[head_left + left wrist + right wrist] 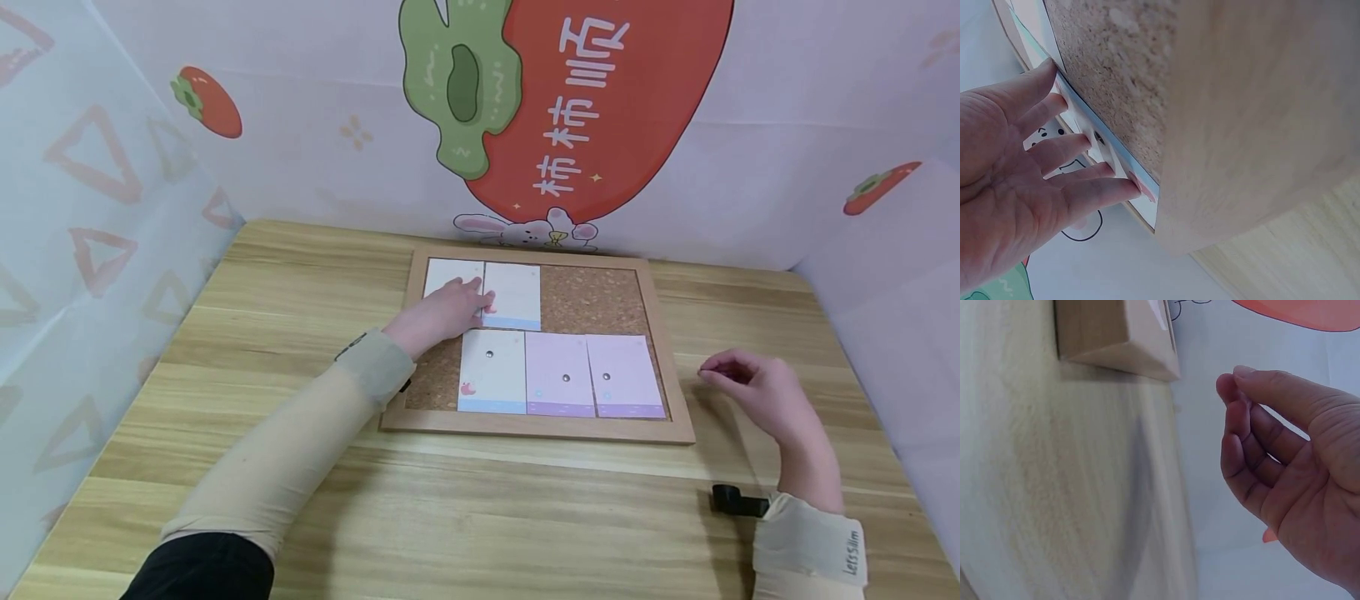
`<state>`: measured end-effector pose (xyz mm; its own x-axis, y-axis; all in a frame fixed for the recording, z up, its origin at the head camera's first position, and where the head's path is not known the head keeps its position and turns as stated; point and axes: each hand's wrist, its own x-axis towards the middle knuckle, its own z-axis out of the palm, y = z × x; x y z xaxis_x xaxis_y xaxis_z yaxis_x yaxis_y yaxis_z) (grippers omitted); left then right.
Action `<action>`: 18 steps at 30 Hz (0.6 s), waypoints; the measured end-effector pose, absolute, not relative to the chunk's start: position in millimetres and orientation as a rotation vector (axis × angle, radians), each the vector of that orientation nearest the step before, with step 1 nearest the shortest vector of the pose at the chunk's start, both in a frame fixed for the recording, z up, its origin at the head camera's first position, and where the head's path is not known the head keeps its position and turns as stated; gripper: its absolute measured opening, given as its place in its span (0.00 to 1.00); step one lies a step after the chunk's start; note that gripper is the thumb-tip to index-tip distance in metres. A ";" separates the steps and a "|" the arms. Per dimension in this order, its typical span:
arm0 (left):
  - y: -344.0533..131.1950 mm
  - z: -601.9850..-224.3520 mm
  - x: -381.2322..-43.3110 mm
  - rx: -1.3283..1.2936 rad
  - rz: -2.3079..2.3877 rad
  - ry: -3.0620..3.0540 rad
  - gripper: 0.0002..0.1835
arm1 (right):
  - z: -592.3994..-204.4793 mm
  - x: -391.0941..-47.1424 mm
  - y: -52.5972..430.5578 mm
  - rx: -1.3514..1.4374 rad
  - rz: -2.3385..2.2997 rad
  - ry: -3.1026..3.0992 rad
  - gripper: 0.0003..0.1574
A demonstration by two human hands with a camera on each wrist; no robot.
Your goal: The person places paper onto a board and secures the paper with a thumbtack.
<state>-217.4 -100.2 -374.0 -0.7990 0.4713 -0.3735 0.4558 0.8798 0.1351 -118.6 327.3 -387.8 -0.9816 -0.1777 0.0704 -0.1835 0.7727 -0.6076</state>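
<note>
My left hand point(444, 310) reaches over the cork board point(592, 300), its fingers extended and pressing on the upper left card point(450, 268). Its fingertips reach the edge of the neighbouring white card point(517, 292), which has a blue strip along its bottom. In the left wrist view the fingers point(1075, 147) are spread along the card's blue edge. My right hand point(765, 396) hovers right of the board, thumb and index fingertips together. A tiny dark thumbtack point(701, 372) shows at those fingertips; in the right wrist view the fingers point(1235, 419) hide it.
Below, a white card point(492, 383) and two lilac cards, one beside it point(558, 396) and one at the right point(630, 392), each carry a silver thumbtack. The board's wooden frame point(525, 423) lies on the wooden table point(480, 517). A printed backdrop point(315, 167) stands behind.
</note>
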 end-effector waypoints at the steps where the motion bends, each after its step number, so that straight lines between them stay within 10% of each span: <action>1: -100.2 -374.0 -217.3 0.681 0.053 2.648 0.30 | -386.6 -118.6 326.2 0.297 1.017 -2.935 0.04; 18: -100.3 -375.1 -217.7 0.678 0.052 2.654 0.30 | -376.8 -118.1 314.1 0.294 1.226 -2.775 0.08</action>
